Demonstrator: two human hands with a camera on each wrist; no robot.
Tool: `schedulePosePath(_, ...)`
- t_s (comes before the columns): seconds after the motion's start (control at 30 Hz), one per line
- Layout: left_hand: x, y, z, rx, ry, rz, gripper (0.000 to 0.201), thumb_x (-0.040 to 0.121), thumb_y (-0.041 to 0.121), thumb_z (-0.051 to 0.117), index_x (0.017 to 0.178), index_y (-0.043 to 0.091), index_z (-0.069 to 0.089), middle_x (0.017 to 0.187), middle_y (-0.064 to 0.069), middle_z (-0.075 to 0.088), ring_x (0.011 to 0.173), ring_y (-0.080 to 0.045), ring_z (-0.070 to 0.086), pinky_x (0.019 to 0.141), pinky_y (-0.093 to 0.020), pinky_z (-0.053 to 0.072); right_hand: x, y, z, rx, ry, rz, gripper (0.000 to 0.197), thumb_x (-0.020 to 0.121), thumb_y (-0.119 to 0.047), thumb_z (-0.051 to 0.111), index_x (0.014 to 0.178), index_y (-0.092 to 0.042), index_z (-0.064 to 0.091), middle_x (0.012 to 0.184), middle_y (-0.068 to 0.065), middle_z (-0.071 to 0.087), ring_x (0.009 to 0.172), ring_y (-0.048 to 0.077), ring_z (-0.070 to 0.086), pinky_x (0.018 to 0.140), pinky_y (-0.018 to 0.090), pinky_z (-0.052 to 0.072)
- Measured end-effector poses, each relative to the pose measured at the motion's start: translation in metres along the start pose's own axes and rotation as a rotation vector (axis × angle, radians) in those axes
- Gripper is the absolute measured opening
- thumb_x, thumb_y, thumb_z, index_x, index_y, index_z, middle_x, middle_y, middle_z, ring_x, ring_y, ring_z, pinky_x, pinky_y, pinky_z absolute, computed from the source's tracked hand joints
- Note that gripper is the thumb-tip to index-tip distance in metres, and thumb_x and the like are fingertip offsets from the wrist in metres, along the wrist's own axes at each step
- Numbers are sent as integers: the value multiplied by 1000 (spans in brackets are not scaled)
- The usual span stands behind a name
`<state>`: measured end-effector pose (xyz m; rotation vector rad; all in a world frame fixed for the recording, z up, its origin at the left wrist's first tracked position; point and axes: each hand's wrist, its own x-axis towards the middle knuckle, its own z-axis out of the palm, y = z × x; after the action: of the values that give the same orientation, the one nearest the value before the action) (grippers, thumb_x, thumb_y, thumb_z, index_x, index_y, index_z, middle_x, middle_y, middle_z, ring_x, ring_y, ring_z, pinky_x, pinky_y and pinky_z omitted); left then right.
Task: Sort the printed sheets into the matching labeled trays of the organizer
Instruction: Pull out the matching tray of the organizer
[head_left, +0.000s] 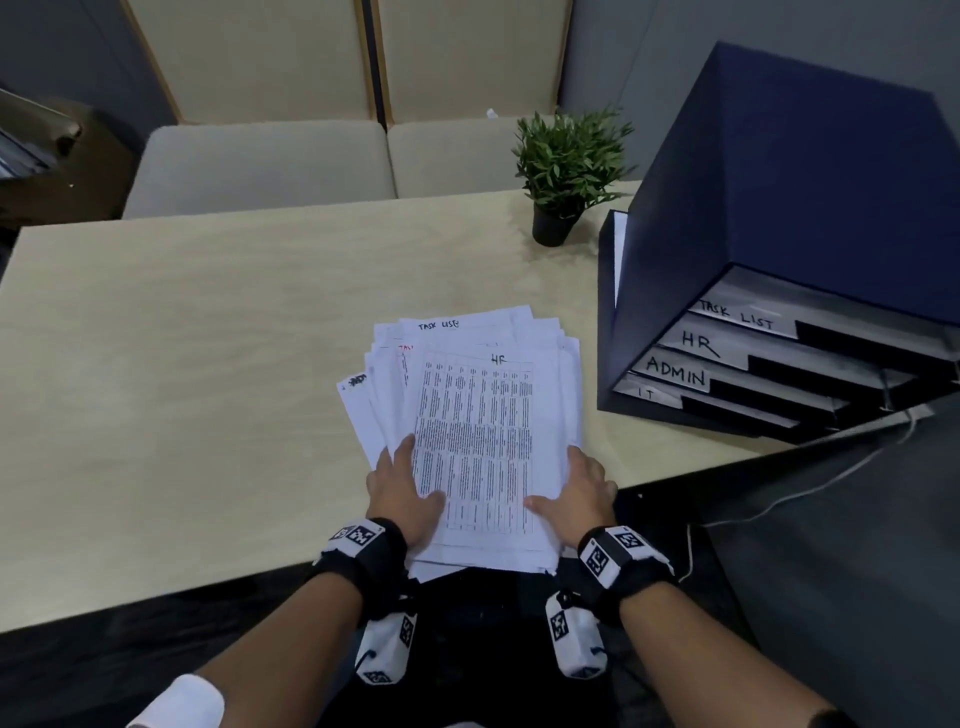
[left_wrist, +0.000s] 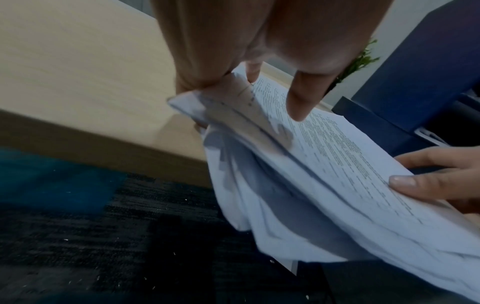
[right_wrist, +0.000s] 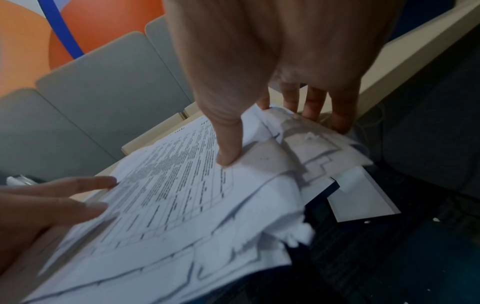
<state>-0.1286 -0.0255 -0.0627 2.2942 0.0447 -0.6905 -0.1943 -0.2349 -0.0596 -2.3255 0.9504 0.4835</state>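
Landmark: the stack of printed sheets (head_left: 478, 431).

Nearest, at the stack's near end, which overhangs the table (head_left: 182, 338) edge:
- left hand (head_left: 402, 488), on the stack's left side, thumb on top and fingers curled beneath, gripping the whole bundle.
- right hand (head_left: 576, 488), on the stack's right side, gripping it likewise, thumb pressed on the top page.

Middle: the stack itself, loosely fanned, long axis running straight away from the person. Top sheet (head_left: 475, 441) is a printed table marked "HR"; a sheet marked "TASK LIST" shows at the far end.

Far right of the stack, apart from it: the dark blue organizer (head_left: 779, 208), mouths facing the person's right. Trays top to bottom: "TASK LIST", HR tray (head_left: 701, 343), "ADMIN", "IT".

Judgement: the right hand is the nearer to the organizer, so the top sheet would travel rightward and away, turned to enter the HR tray lengthwise.

Far beyond the stack, left of the organizer: potted plant (head_left: 566, 171). It stands clear of the likely path; the way to the trays looks open.
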Motion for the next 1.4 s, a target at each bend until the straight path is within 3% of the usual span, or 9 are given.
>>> schedulePosePath(0.3,-5,5,15,280,-31,-131,86,91,39,55,152,19,-2,159,-8,-7,145,-32,2,112,-53,22,3,5,-12,-96,53,51,56,80,-43,72,122,-14,50,127,8,44,120,30,42,98,41,37)
schedulePosePath(0.4,2,1,13,283,-58,-114,85,87,42,57,151,16,7,158,-16,4,145,-35,6,114,-51,21,9,4,-17,35,-2,-11,16,88,-19,64,86,-15,48,94,5,54,82,21,51,70,29,42)
schedulePosePath(0.5,7,-3,7,245,-28,-130,80,81,44,59,146,17,23,150,-20,22,139,-38,21,111,-50,27,14,14,-22,207,45,-90,37,87,-3,56,67,-18,29,66,-2,34,60,17,30,49,25,24)
schedulePosePath(0.73,-2,16,-5,-7,101,-32,70,87,27,63,148,20,28,152,-8,31,141,-30,24,113,-46,25,10,45,-43,610,62,-171,17,90,0,53,77,-11,52,71,8,57,64,16,45,61,25,36)
schedulePosePath(0.9,-4,34,-2,-136,44,-21,67,91,19,60,148,19,25,144,-14,44,128,-31,45,101,-38,40,10,43,-45,486,95,-140,22,91,-4,53,72,-17,53,70,1,57,66,19,48,56,25,36)
schedulePosePath(1.03,-7,35,3,-73,-27,-33,69,90,20,61,149,18,24,146,-15,42,130,-29,45,104,-35,37,15,39,-45,431,241,-44,16,92,-6,51,83,-17,59,99,10,61,81,26,56,65,24,36)
schedulePosePath(1.1,-8,31,4,-13,-81,-37,71,89,23,62,149,17,24,148,-14,39,133,-27,42,106,-34,36,13,38,-50,483,271,-87,20,93,-5,49,79,-18,53,92,7,60,79,24,53,64,25,35)
schedulePosePath(1.2,-7,29,3,-26,-91,-37,73,89,25,63,149,16,22,150,-14,37,134,-27,41,106,-35,36,5,38,-59,684,224,-205,23,93,-2,49,76,-16,55,78,2,61,73,19,52,64,26,40)
schedulePosePath(1.4,-7,56,-13,-432,41,120,65,90,24,65,145,17,31,140,-8,48,127,-27,48,106,-38,38,-2,54,-75,991,5,-239,22,96,2,48,87,-12,62,96,13,71,84,25,65,82,41,52)
